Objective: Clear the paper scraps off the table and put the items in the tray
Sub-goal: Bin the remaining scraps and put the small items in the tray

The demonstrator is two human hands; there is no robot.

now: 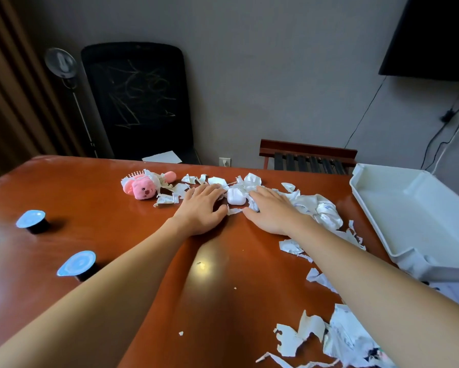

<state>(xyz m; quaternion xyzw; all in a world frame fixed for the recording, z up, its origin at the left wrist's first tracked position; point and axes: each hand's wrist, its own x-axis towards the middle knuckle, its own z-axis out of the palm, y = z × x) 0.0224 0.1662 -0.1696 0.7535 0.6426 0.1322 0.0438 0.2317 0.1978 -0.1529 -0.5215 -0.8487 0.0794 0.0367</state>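
Note:
Torn white paper scraps (319, 211) lie across the far middle and right side of the brown table (95, 197). A white earbud case (235, 196) sits among them, between my two hands. My left hand (200, 210) lies flat on the table just left of the case, fingers reaching into the scraps. My right hand (269, 211) lies flat just right of the case, fingers over scraps. A pink plush hairbrush (142, 187) lies at the far left of the scrap pile. An empty white tray (419, 219) stands at the table's right edge.
Two dark cups with blue foil lids (32, 221) (77, 264) stand on the left of the table. More scraps (334, 335) are heaped at the near right edge. A black chair (140, 102) and a wooden rack (308, 156) stand behind the table.

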